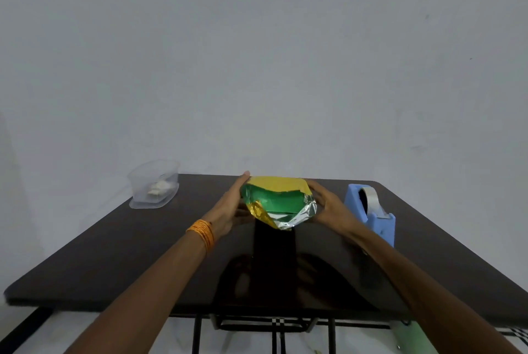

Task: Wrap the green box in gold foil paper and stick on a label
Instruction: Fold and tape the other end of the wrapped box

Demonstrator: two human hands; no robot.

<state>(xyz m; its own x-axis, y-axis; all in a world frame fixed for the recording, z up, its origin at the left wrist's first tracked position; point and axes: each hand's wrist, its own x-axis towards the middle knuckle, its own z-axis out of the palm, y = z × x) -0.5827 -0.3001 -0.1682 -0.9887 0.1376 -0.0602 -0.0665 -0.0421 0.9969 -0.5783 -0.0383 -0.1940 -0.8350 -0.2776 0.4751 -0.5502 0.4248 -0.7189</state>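
Note:
The green box (278, 200) is held a little above the dark table (114, 253), partly covered by gold foil paper (278, 183) over its top. Crumpled foil with its silver side showing hangs at the box's near right corner. My left hand (231, 206) presses flat against the left side, fingers straight, thumb under the box. On the right side, my right hand (327, 205) cups the box with fingers along the foil. The near green face stays uncovered.
A blue tape dispenser (371, 212) with a roll of clear tape stands just right of my right hand. A clear plastic tub (154, 183) holding small white pieces sits at the back left corner. A plain wall rises behind the table.

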